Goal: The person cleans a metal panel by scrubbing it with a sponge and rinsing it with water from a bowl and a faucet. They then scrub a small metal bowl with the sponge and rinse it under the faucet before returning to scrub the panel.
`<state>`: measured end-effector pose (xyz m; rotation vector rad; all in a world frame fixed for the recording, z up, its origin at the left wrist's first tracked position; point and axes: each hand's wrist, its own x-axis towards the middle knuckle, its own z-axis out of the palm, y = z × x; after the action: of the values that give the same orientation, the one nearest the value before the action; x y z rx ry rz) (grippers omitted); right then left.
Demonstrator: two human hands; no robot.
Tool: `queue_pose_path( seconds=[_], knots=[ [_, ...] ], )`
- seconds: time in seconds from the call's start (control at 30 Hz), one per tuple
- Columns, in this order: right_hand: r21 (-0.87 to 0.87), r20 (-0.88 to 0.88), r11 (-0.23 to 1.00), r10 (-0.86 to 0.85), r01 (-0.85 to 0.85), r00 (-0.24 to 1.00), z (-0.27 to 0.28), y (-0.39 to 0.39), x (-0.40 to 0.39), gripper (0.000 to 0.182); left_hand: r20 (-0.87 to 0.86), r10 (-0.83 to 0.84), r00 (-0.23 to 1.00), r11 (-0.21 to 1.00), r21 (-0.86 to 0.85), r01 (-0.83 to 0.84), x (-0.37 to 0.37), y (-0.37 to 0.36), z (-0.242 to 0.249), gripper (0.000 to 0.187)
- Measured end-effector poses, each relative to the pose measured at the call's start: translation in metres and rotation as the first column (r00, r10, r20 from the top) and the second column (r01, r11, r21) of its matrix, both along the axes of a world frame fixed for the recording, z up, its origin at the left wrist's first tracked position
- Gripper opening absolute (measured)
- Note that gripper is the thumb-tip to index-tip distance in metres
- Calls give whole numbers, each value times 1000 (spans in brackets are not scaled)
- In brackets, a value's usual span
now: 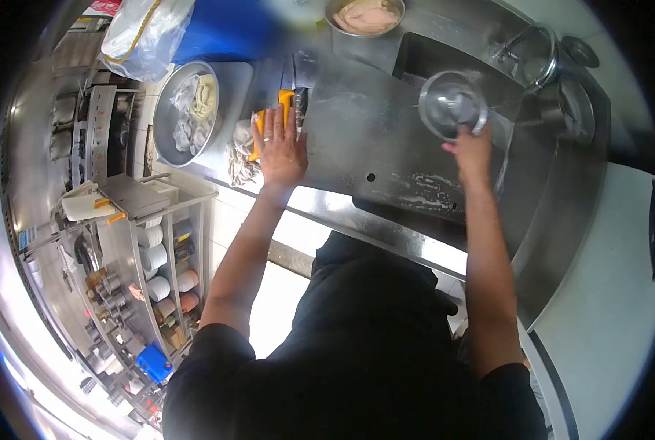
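Observation:
My right hand point(473, 154) grips the near rim of a clear round bowl point(437, 95), which is held over the steel sink basin point(423, 51) on the right. My left hand point(280, 150) lies with fingers stretched out at the counter's front, a ring on one finger. Orange-handled knives point(286, 97) stick out from beneath its fingertips, blades pointing away from me. A crumpled grey-and-white cloth point(241, 163) sits just left of that hand. The steel drainboard point(342, 132) between both hands is wet, with whitish suds near its front edge.
A metal bowl point(162, 110) with plastic-wrapped pale contents stands at left. Another bowl point(335, 22) at the back holds pale pink meat. A faucet point(514, 48) rises behind the sink. Shelving point(145, 202) with stacked containers stands left, past the counter's edge.

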<state>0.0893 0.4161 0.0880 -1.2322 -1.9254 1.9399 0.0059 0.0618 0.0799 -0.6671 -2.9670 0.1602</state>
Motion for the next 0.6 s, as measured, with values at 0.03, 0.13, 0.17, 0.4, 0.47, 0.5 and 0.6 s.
queue_pose_path(
  seconds=[0.03, 0.13, 0.17, 0.4, 0.47, 0.5, 0.6],
  knots=[
    [-35, -81, 996, -84, 81, 993, -18, 24, 5, 41, 0, 8, 1000, 1000, -6, -8, 4, -1, 2, 62],
    [-282, -22, 936, -224, 209, 974, -55, 90, 15, 39, 46, 43, 998, 999, 0, -44, 20, -2, 2, 58],
    [-322, -23, 919, -246, 226, 969, -62, 104, 14, 38, 59, 52, 997, 999, -9, -52, 25, -1, 2, 58],
    [-475, -111, 846, -331, 242, 937, -73, 129, 24, 37, 127, 21, 992, 998, -60, -13, 56, 3, 2, 65],
    [-459, -150, 857, -335, 235, 930, -79, 131, 28, 38, 210, -17, 977, 993, -107, 40, 64, 7, -1, 66],
    [-444, -133, 862, -334, 246, 933, -75, 130, 29, 38, 225, -36, 974, 989, -130, 66, 68, 11, -3, 66],
    [-361, -91, 896, -310, 259, 946, -59, 121, 27, 36, 267, -147, 952, 965, -172, 198, 81, 23, -19, 68]
  ],
)
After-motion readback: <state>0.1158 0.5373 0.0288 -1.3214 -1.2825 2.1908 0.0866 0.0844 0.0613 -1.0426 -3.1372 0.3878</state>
